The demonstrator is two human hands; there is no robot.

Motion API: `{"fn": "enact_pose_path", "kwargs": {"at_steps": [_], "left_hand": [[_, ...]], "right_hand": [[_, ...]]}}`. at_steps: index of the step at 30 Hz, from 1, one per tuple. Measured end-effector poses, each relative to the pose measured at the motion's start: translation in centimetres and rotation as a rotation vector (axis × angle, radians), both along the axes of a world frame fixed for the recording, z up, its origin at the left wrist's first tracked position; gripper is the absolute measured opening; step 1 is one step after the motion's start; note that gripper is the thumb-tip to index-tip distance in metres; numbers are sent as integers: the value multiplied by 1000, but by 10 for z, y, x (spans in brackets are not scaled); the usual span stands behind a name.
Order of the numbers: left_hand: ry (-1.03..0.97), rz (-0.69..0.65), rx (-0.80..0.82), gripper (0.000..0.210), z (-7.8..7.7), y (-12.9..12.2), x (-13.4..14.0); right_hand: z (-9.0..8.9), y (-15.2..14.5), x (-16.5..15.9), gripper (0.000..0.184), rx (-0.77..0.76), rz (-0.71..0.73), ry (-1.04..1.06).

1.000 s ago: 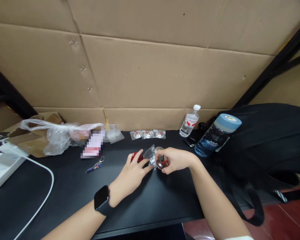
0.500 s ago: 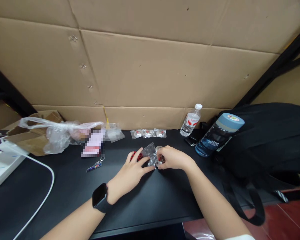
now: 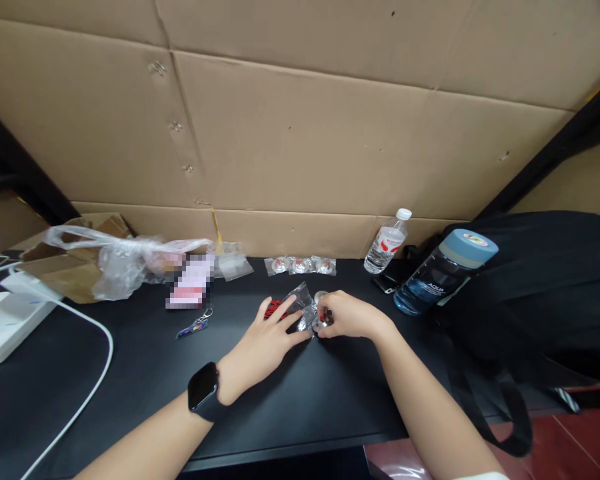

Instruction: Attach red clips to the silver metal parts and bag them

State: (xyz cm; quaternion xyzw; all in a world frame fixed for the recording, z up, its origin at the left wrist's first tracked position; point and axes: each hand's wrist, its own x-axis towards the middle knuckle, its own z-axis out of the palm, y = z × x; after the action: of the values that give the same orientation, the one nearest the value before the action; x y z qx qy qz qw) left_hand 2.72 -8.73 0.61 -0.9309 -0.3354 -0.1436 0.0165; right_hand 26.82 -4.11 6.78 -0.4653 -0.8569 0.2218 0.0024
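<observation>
My left hand (image 3: pixel 266 343) lies on the black tabletop with its fingers spread. Its fingertips touch a small clear plastic bag (image 3: pixel 299 293). A red-and-black patterned piece (image 3: pixel 276 309) shows between the same fingers; what it is I cannot make out. At the bag's right side my right hand (image 3: pixel 347 317) is closed in a pinch on a small round badge (image 3: pixel 324 323), largely hidden by the fingers. Whether the badge is inside the bag or beside it I cannot tell. Behind the hands, several round badges in clear sleeves (image 3: pixel 301 266) lie in a row.
Left of the hands lie a keychain (image 3: pixel 194 327), a blurred-out phone-like object (image 3: pixel 190 283), clear bags (image 3: pixel 231 261) and a white cable (image 3: pixel 111 340). To the right stand a water bottle (image 3: pixel 385 243), a blue-lidded bottle (image 3: pixel 433 280) and a black backpack (image 3: pixel 540 287). Cardboard (image 3: pixel 290 133) walls the back.
The camera view has shifted slightly. Both hands stay at the bag, with the right fingers moving only a little around the round badge.
</observation>
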Motion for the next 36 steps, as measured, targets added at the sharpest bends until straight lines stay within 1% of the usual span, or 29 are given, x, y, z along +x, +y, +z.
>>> {"fn": "enact_pose_path", "kwargs": {"at_steps": [6,9,14,17,20,25,28,31,36], "left_hand": [[-20,-27,-43,46,1,1,1],[-12,-18,-49,45,2,0,2],[-13,-23,-47,49,1,0,1],[-20,-30,-38,50,1,0,1],[-32,-32,-35,50,1,-1,1],[-31,-26,-19,50,1,-3,1],[-19,-18,-10,51,2,-3,1],[0,-7,-8,52,4,-3,0],[15,4,5,55,4,-4,-2]], "right_hand": [[-18,3,-4,26,74,27,96],[-23,4,-6,26,87,24,116],[-17,3,-4,24,16,58,160],[-13,2,-4,23,3,77,178],[-14,2,-6,22,58,72,171],[-18,5,-10,34,270,5,38],[-17,7,-13,35,340,9,-5],[-18,9,-12,33,350,26,2],[-21,10,-6,21,264,75,38]]}}
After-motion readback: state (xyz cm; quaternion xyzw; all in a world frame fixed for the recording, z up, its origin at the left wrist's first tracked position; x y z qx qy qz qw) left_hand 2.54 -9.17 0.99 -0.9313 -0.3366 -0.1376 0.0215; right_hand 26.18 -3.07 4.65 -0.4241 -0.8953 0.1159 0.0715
